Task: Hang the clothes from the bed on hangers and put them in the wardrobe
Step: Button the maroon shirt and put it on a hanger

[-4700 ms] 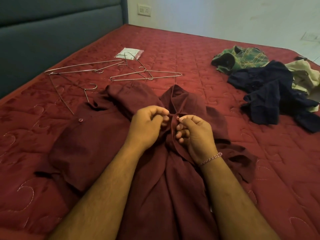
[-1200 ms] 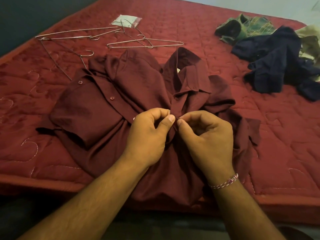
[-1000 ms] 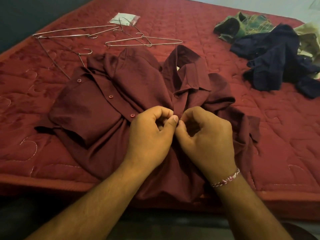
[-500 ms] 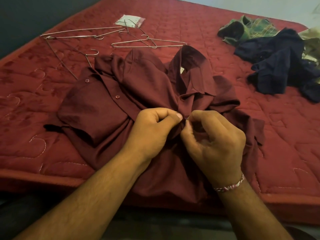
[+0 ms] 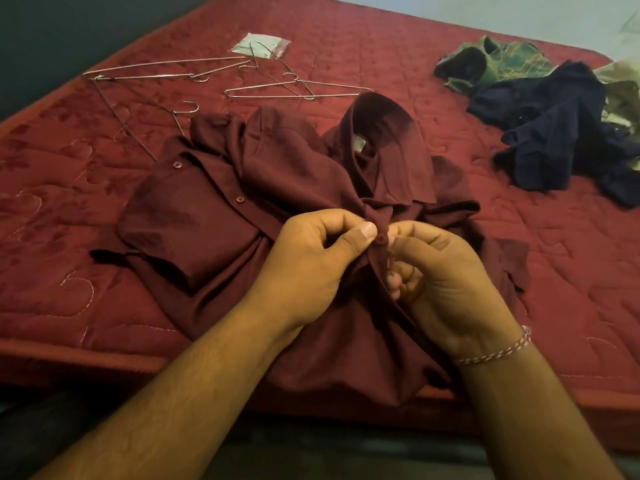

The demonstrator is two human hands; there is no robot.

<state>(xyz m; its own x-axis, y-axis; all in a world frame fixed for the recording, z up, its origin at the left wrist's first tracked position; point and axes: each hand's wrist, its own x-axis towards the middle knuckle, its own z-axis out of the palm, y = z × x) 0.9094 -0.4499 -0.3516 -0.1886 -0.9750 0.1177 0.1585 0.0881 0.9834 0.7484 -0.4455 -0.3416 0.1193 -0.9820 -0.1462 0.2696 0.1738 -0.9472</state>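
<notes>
Clothes are what I am working on, and the one in front of me is a dark red shirt (image 5: 214,230). It lies crumpled on the red bed (image 5: 69,209), close to the near edge, and its bottom part hangs over that edge toward me. Its collar (image 5: 384,140) stands up at the far end, and a small white tag shows inside it.

My left hand (image 5: 311,268) and my right hand (image 5: 446,285) meet in the middle of the shirt. The fingers of both hands are curled. My left thumb and first finger pinch the front strip of the shirt right by a little button (image 5: 381,240). My right thumb and first finger pinch the same strip from the other side, touching the cloth just next to the button. My other right fingers are tucked in under the cloth. I have a thin string band (image 5: 495,351) on my right wrist.

Wire hangers (image 5: 298,91) lie flat on the bed past the shirt, some crossing each other. A small clear packet (image 5: 259,46) sits behind them, with one hanger lying across it.

Far to my right is a pile of more clothes. A dark blue one (image 5: 554,133) is on top, a green checked one (image 5: 491,60) is behind it, and a pale one (image 5: 623,88) is at the edge of my view.
</notes>
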